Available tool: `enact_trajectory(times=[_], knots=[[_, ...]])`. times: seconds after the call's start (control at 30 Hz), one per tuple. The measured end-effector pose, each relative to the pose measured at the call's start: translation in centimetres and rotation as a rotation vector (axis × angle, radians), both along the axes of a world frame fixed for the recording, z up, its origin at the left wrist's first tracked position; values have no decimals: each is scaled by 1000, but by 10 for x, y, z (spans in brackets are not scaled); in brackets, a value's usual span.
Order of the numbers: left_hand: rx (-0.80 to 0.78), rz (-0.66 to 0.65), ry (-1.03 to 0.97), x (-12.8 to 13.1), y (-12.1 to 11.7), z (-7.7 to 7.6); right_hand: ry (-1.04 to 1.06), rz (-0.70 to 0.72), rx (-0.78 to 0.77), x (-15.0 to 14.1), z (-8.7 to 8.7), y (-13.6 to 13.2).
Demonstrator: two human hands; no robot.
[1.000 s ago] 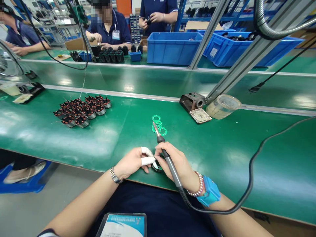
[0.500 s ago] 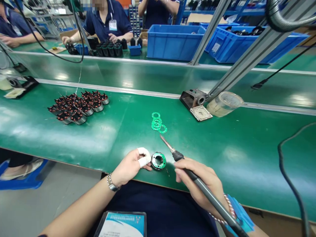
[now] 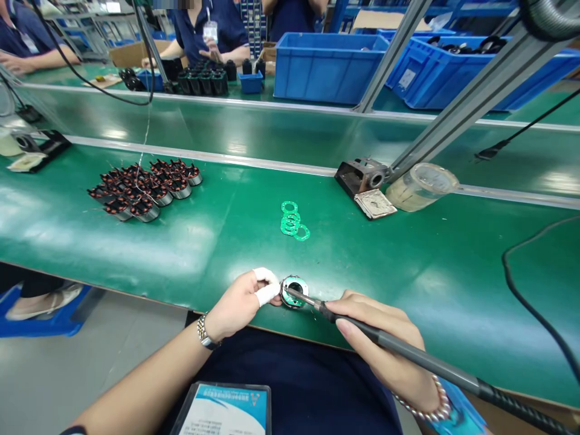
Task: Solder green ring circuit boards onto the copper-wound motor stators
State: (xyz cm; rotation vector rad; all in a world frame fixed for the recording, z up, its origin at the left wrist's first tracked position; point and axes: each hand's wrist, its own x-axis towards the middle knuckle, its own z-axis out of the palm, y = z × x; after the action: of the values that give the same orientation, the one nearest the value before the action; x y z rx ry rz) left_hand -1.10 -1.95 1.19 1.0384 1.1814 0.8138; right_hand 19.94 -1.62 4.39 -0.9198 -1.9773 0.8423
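Note:
My left hand, with white covers on thumb and forefinger, pinches the left side of a motor stator topped by a green ring-shaped circuit board. The stator rests near the table's front edge. In my right hand is a soldering iron, gripped like a pen. Its tip lies over the board's ring, at the left of the central hole; whether it touches cannot be made out. Beyond my hands lie several loose green ring boards, partly overlapping.
Several wound stators stand grouped at left on the green table. A soldering iron stand with a pad and a plastic tub are at back right. A black cable runs at right. Blue crates and co-workers are beyond.
My right hand has swung the soldering iron's tip down and toward me, from near the loose boards onto the stator's board. My left hand keeps its pinch. The view has shifted slightly.

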Motion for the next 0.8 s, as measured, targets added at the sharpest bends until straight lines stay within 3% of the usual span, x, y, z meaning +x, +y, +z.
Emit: enact_trajectory(times=[0.57,0.8], knots=[[6,13,7,1,1,-2,21,2,70,3,5,1],[-12,21,23,1,-1,-4,-48,-57,128,1,-5,5]])
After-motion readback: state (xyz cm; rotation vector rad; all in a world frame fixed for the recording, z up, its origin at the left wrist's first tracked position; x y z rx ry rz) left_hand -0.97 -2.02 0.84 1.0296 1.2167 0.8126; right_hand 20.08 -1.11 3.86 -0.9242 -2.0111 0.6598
